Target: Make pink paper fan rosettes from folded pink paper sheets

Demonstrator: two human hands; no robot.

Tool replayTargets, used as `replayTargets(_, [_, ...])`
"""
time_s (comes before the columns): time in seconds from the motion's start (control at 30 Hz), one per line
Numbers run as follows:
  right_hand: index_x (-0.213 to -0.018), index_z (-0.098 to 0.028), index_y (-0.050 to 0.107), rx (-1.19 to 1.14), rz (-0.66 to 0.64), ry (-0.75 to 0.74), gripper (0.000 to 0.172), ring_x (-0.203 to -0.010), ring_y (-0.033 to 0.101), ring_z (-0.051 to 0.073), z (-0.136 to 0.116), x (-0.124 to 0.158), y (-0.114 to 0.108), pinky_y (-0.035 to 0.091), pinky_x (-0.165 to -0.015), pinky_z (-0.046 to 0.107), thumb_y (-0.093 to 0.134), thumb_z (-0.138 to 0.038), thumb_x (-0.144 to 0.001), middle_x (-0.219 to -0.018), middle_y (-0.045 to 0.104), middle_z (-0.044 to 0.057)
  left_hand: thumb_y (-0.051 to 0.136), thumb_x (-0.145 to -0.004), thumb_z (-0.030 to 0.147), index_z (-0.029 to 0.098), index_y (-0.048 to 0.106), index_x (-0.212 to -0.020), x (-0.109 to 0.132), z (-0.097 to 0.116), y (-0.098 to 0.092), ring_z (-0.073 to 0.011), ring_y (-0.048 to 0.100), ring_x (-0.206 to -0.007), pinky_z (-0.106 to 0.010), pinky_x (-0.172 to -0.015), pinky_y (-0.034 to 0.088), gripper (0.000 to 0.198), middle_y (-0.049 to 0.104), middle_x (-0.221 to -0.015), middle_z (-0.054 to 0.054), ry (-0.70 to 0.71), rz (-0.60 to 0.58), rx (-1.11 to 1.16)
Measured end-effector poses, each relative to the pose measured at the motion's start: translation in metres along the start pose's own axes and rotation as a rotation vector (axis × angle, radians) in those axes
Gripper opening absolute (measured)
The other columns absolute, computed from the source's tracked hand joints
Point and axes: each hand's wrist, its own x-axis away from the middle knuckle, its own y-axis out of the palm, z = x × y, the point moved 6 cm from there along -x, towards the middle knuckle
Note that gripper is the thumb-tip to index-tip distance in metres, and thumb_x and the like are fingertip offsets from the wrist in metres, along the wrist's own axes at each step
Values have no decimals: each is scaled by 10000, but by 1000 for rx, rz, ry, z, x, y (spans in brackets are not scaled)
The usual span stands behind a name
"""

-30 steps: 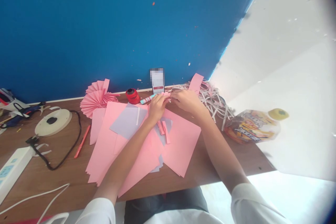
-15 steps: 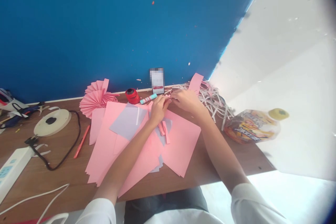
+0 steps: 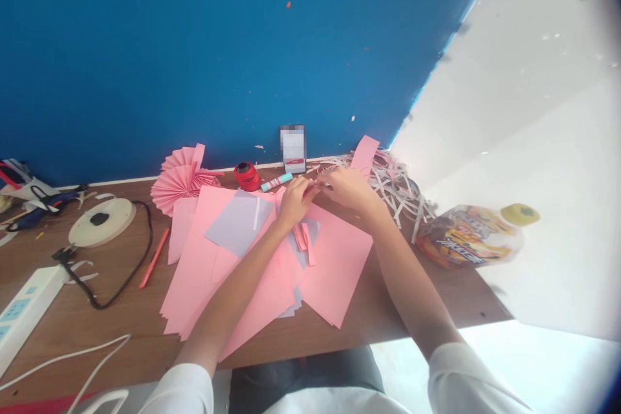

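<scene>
My left hand [image 3: 295, 200] and my right hand [image 3: 348, 186] meet above the far part of the table, fingertips pinched together. Between them is a small piece of pink paper [image 3: 315, 184], mostly hidden by the fingers. Beneath my left forearm lie pink sheets [image 3: 339, 252] and a grey-lilac sheet [image 3: 235, 226] with a narrow white strip on it. Some folded pink strips [image 3: 304, 242] rest just below my left hand. A glue stick [image 3: 276, 182] lies left of the fingers, beside a red round container [image 3: 247, 176] with a dark top.
Pink pleated fans [image 3: 179, 181] stand at the back left. A phone [image 3: 294, 149] leans on the blue wall. Shredded paper strips [image 3: 395, 191] pile up at right, near a bottle [image 3: 470, 236] with a yellow cap. A red pen [image 3: 155, 257], cable reel [image 3: 101, 223] and power strip [image 3: 29, 310] lie left.
The view has shifted slightly, so the scene sits a little further right. Both hands stay together on the pink paper, with only small finger movement.
</scene>
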Motion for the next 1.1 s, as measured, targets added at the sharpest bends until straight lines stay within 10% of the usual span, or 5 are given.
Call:
replayTargets(0.47, [-870, -101, 692, 80, 65, -149, 279, -687, 522, 175, -29, 3, -15, 184, -599, 315, 419, -145, -903, -822, 675, 134, 576, -855, 293, 198, 690, -798, -17, -13, -14, -189, 565, -816, -315, -765, 427, 159, 653, -809, -34, -110, -69, 207])
replayTargets(0.73, [-821, -177, 679, 6, 133, -176, 382, -637, 476, 141, -49, 28, -59, 180, -588, 301, 322, -195, -958, -779, 649, 62, 581, -806, 221, 182, 667, -756, -15, -35, -29, -163, 580, -746, -279, -685, 429, 107, 649, -804, -31, -238, -7, 137])
replayTargets(1.1, [-1089, -235, 722, -240, 142, 309, 375, -886, 627, 206, 74, 10, 4, 403, -713, 272, 418, -214, -870, -1060, 723, 55, 625, -845, 430, 206, 688, -857, -28, 13, -30, -159, 593, -818, -269, -728, 456, 233, 674, -859, -34, -236, 311, 354])
